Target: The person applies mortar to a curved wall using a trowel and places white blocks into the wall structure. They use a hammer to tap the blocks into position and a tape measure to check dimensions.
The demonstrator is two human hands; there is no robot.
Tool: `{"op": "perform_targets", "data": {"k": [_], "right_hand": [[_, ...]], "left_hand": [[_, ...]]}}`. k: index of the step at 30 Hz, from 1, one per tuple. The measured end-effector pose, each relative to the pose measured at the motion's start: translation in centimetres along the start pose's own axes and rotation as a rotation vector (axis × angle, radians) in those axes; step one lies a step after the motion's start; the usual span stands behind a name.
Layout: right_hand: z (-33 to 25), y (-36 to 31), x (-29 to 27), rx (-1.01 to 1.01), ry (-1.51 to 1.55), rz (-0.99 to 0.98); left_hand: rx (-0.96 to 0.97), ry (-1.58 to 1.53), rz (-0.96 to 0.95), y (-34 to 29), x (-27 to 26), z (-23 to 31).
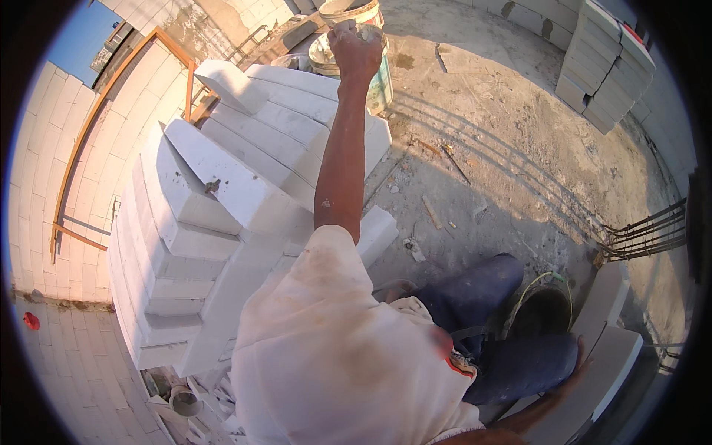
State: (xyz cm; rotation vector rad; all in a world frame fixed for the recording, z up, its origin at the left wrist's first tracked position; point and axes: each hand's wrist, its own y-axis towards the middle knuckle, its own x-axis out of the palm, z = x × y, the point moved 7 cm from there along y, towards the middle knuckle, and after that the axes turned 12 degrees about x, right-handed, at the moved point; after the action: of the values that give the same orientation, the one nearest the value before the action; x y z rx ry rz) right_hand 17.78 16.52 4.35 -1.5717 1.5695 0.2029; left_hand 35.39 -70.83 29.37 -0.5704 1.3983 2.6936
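While down low beside stacked white blocks (282, 133), holding left hand (356, 48) outstretched at pale-sided buckets (383, 85) — at least 2, by the stack's far end — with fingers curled closed, around what too small to tell. Resting right hand (578, 374) low beside a grey block (610, 360) and near a dark bucket (540, 311) between bent knees (504, 271), with fingers mostly hidden and impossible to read as gripping or loose. Probably caught at the pick-up step; next calling for a secure hold and a lift clear of the rims.
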Motion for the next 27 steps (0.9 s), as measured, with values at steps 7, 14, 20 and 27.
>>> {"op": "perform_targets", "data": {"k": [7, 14, 20, 27], "right_hand": [[-1.6, -3.5, 3.3, 0.175, 0.47, -0.037], [-0.5, -7.3, 2.5, 0.262, 0.709, 0.008], [-0.5, -9.9, 3.0, 0.309, 0.805, -0.019], [1.6, -10.4, 3.1, 0.29, 0.921, -0.021]], "left_hand": [[-0.326, 0.788, 0.182, 14.7, -9.5, -15.6], [-0.67, 0.846, 0.013, 12.2, -19.4, -31.9], [-0.664, 0.879, -0.007, 9.7, -25.7, -38.3], [-0.612, 0.876, -0.088, 10.0, -23.2, -32.2]]}}
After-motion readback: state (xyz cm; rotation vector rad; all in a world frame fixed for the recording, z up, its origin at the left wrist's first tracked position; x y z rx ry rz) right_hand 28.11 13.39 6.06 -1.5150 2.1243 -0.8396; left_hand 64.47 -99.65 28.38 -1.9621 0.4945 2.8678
